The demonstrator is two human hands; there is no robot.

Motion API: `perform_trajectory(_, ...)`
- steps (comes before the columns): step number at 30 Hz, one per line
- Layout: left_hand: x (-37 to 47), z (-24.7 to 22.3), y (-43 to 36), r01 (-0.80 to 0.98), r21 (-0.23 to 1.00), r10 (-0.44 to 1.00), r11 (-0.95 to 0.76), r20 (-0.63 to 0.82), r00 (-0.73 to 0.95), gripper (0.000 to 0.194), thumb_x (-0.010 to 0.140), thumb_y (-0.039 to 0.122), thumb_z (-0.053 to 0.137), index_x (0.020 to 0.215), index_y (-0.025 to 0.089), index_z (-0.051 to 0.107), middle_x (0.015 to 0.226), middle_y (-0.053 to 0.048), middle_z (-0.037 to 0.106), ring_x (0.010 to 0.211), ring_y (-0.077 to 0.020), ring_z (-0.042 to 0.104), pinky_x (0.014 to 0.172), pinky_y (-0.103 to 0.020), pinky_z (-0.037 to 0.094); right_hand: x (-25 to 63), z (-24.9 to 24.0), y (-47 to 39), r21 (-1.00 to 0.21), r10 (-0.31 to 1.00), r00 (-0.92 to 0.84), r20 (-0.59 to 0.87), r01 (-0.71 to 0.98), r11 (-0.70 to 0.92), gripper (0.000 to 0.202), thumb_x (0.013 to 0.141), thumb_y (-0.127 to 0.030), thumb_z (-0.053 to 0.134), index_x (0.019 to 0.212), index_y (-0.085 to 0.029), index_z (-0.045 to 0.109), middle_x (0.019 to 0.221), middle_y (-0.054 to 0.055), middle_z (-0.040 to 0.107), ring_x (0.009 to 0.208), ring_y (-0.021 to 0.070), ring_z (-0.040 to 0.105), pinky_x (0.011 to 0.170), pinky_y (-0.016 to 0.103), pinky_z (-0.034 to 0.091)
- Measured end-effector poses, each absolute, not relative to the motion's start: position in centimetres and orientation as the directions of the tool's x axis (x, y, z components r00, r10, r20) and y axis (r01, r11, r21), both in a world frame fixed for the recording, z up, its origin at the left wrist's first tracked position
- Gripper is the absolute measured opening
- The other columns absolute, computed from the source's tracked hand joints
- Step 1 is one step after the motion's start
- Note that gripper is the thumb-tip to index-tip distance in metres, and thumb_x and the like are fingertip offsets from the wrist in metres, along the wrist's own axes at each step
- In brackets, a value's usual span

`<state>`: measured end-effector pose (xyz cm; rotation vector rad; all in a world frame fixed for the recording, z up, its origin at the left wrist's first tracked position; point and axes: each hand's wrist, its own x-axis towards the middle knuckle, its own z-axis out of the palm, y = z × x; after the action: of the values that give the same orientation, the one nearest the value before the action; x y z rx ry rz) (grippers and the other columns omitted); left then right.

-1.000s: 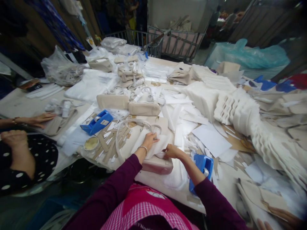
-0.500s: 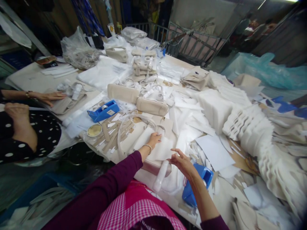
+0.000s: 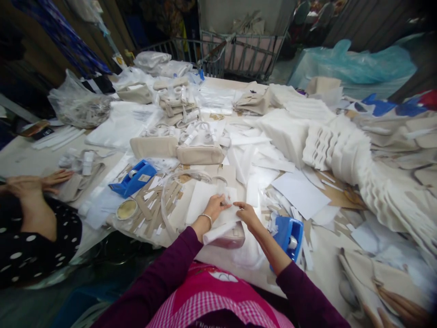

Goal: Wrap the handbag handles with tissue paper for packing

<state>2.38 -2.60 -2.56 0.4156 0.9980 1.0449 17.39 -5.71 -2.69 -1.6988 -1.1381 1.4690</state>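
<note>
A light beige bag (image 3: 232, 238) lies at the table's front edge, largely covered by white sheet (image 3: 200, 200). My left hand (image 3: 215, 207) is over the sheet, its fingers pinched together near the wrapped handle (image 3: 220, 183); what they hold is too small to make out. Close beside it on the right, my right hand (image 3: 245, 213) has its thumb and forefinger together at the sheet's edge, and anything between them is hidden. A rolled white piece (image 3: 218, 232) lies across the bag below my hands.
Blue tape dispensers stand to the left (image 3: 133, 177) and right (image 3: 288, 239). Beige bags (image 3: 200, 155) sit behind, and a stack of white foam (image 3: 317, 141) is at the right. Another person's hands (image 3: 37, 184) are at the far left; more fingers (image 3: 399, 305) show at lower right.
My right hand has moved in beside my left, its fingers closing. The rolled white piece now lies more crosswise on the bag. The view has turned right.
</note>
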Motion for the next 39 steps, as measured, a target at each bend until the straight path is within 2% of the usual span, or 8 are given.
perform_trajectory(6,2.8,-2.9,-3.1,-0.475,0.731,0.857,0.489,-0.505,0.105,0.023,0.067,0.029,0.072,0.081,0.013,0.063,0.082,-0.008,0.064,0.077,-0.0172,0.059,0.071,-0.035,0.052,18.1,-3.1,-5.9,-0.824,0.898,0.003,-0.441,0.395,-0.406,0.051,0.055,-0.009,0.043,0.102,-0.012,0.063,0.083,0.005,0.062,0.067,0.0158,0.055,0.067,0.030,0.046)
perform_trajectory(9,2.7,-2.9,-3.1,-0.448,0.747,0.858,0.491,-0.504,0.100,0.024,0.066,0.031,0.072,0.078,0.013,0.062,0.080,-0.008,0.064,0.076,-0.0175,0.059,0.070,-0.035,0.052,18.6,-1.5,-6.6,-0.783,0.983,-0.021,-0.180,0.608,-0.130,0.048,0.060,-0.005,0.042,0.103,-0.014,0.062,0.098,0.009,0.058,0.087,0.0203,0.054,0.082,0.037,0.044)
perform_trajectory(12,2.7,-3.3,-3.1,-0.439,0.753,0.861,0.490,-0.497,0.107,0.025,0.065,0.032,0.073,0.076,0.014,0.061,0.079,-0.007,0.063,0.075,-0.0174,0.058,0.070,-0.034,0.051,18.8,1.2,-7.8,-0.717,0.948,-0.302,0.099,0.639,0.278,0.058,0.061,0.002,0.039,0.113,-0.017,0.057,0.113,0.011,0.052,0.104,0.0216,0.046,0.091,0.039,0.039)
perform_trajectory(17,2.9,-4.2,-2.9,-0.381,0.786,0.865,0.486,-0.494,0.083,0.027,0.062,0.035,0.073,0.074,0.015,0.060,0.077,-0.005,0.063,0.067,-0.0145,0.056,0.064,-0.030,0.048,17.5,3.6,-9.5,-0.563,0.788,-0.612,0.068,0.629,0.536,0.045,0.071,-0.003,0.049,0.110,-0.021,0.060,0.109,0.011,0.055,0.097,0.0242,0.044,0.082,0.039,0.039)
perform_trajectory(24,3.1,-4.8,-2.7,-0.269,0.881,0.905,0.390,-0.420,-0.064,0.022,0.059,0.030,0.076,0.060,0.016,0.059,0.063,0.001,0.054,0.060,-0.0114,0.047,0.059,-0.025,0.038,19.7,2.2,-12.6,-0.822,0.866,-0.478,0.147,0.428,0.375,0.033,0.085,-0.009,0.037,0.103,-0.026,0.060,0.117,0.007,0.055,0.109,0.0206,0.048,0.091,0.038,0.039)
perform_trajectory(28,3.3,-5.0,-2.5,-0.089,0.954,0.940,0.287,-0.298,-0.169,0.025,0.057,0.027,0.077,0.053,0.016,0.056,0.065,0.002,0.051,0.063,-0.0103,0.044,0.059,-0.022,0.035,20.6,1.5,-13.7,-0.912,0.909,-0.403,0.102,0.327,0.247,0.021,0.087,-0.024,0.045,0.103,-0.027,0.058,0.119,0.007,0.057,0.113,0.0223,0.050,0.097,0.039,0.038)
perform_trajectory(34,3.2,-4.7,-2.9,-0.006,0.933,0.932,0.359,-0.359,-0.055,0.029,0.070,0.036,0.065,0.057,0.016,0.048,0.046,0.008,0.037,0.039,-0.0050,0.033,0.042,-0.020,0.023,18.6,-0.2,-13.1,-0.975,0.965,-0.259,0.048,0.196,0.101,0.027,0.086,-0.035,0.048,0.107,-0.023,0.059,0.109,0.009,0.061,0.104,0.0225,0.055,0.093,0.037,0.042)
perform_trajectory(39,3.0,-4.4,-3.4,-0.261,0.825,0.865,0.501,-0.467,0.183,0.022,0.077,0.031,0.060,0.091,0.017,0.051,0.077,-0.002,0.061,0.050,-0.0115,0.060,0.046,-0.021,0.040,17.1,-1.3,-12.8,-0.988,0.989,-0.131,-0.064,0.145,-0.045,0.028,0.090,-0.038,0.041,0.105,-0.020,0.057,0.100,0.007,0.062,0.092,0.0191,0.058,0.086,0.033,0.046)
